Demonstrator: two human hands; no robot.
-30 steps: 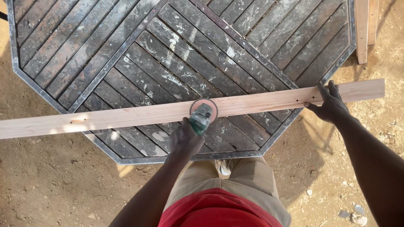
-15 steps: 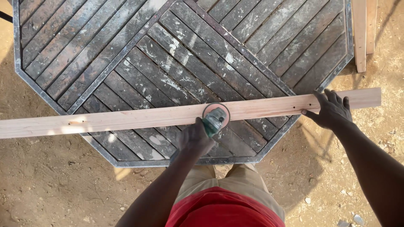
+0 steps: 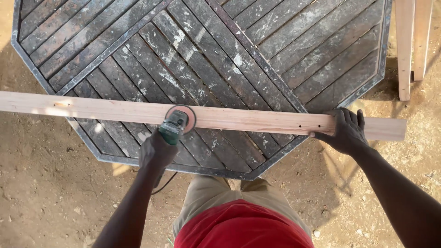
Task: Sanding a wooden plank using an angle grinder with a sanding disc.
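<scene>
Head view: long plank (image 3: 115, 110) lies left-to-right across the table (image 3: 275, 55).

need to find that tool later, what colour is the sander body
Green sander body with a reddish disc, head view.

One head camera, looking straight down from above: the slatted table (image 3: 275, 55) fills the upper frame, dirt ground (image 3: 41, 193) below, fairly close, no second view.
</scene>
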